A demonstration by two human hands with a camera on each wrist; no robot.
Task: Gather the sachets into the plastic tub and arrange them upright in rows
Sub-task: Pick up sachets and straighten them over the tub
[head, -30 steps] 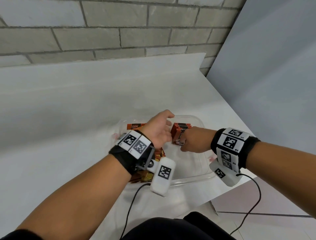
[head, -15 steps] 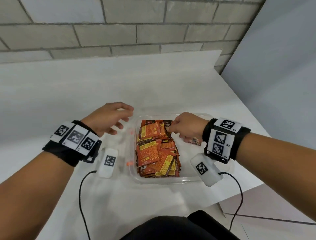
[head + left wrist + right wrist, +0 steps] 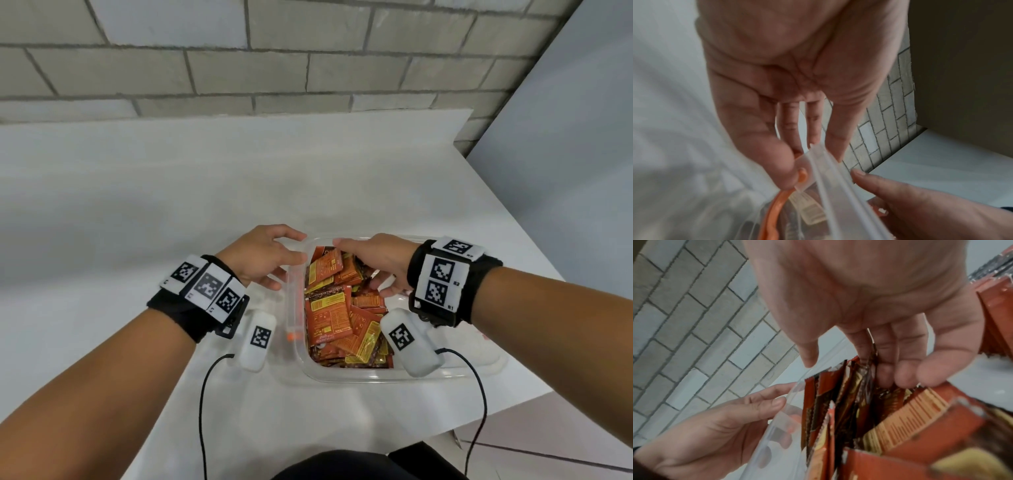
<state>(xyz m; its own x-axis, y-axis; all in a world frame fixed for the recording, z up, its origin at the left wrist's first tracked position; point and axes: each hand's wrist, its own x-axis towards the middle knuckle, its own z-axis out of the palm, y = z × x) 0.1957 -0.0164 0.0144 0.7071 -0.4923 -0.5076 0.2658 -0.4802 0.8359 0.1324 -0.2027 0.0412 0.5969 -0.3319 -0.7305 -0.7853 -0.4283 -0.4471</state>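
Clear plastic tub (image 3: 359,375) on white table (image 3: 171,212), near front edge, brick wall (image 3: 274,68) behind. Tub's left half packed with orange-red sachets (image 3: 337,315), mostly lying flat and overlapping in a loose heap, a few leaning on edge at far end; right half mostly hidden behind wrist. Left hand (image 3: 263,257) at tub's far-left corner, fingers (image 3: 760,146) loosely extended and spread, tips touching outer wall and rim, thumb on rim; touching only, no closed grip visible. Orange clip (image 3: 777,211) on tub's left side, just below that hand. Right hand (image 3: 380,260) inside tub over far end of heap, fingers (image 3: 904,369) straight and together, tips pressed down among upright sachet edges, thumb apart; nothing pinched.
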